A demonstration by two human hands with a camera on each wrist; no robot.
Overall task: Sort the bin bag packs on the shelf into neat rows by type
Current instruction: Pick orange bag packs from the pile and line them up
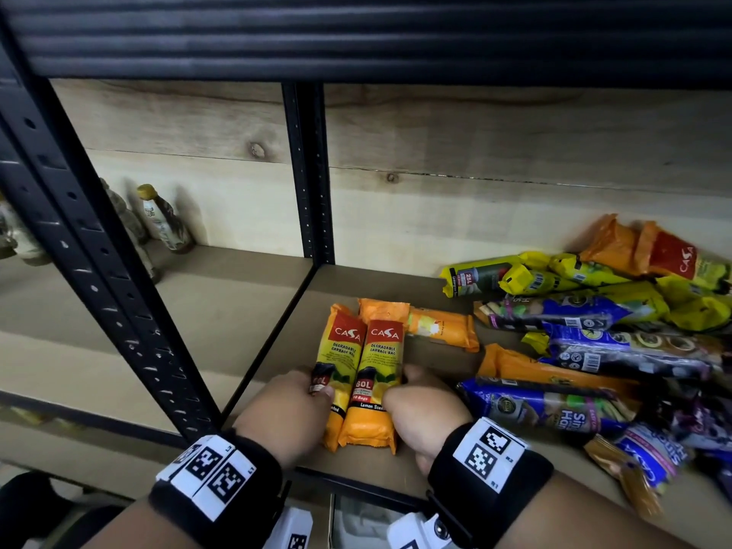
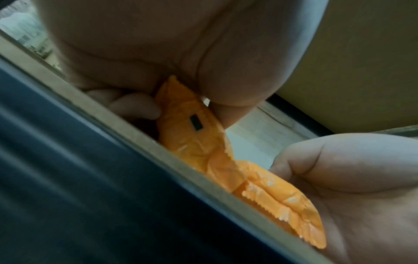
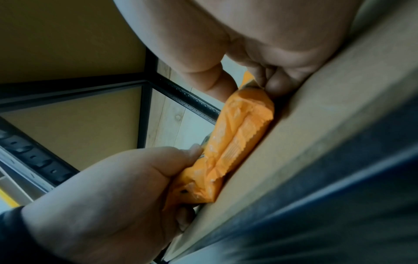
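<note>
Two orange CASA garbage bag packs lie side by side, lengthwise, near the front of the shelf board [image 1: 273,322]. My left hand [image 1: 313,386] grips the left pack [image 1: 342,362] at its lower part, thumb on top. My right hand [image 1: 400,386] grips the right pack [image 1: 378,374] from its right side. In the left wrist view the orange pack [image 2: 203,139] sits between thumb and fingers [image 2: 135,107]. In the right wrist view the pack [image 3: 242,128] is pinched between thumb and fingers [image 3: 276,84]. A third orange pack [image 1: 441,326] lies crosswise behind them.
A loose pile of yellow, blue, purple and orange packs [image 1: 594,330] covers the right of the shelf. A black upright post [image 1: 309,172] stands at the back, a slanted black post [image 1: 99,279] at front left. Bottles [image 1: 164,219] stand on the neighbouring shelf at left.
</note>
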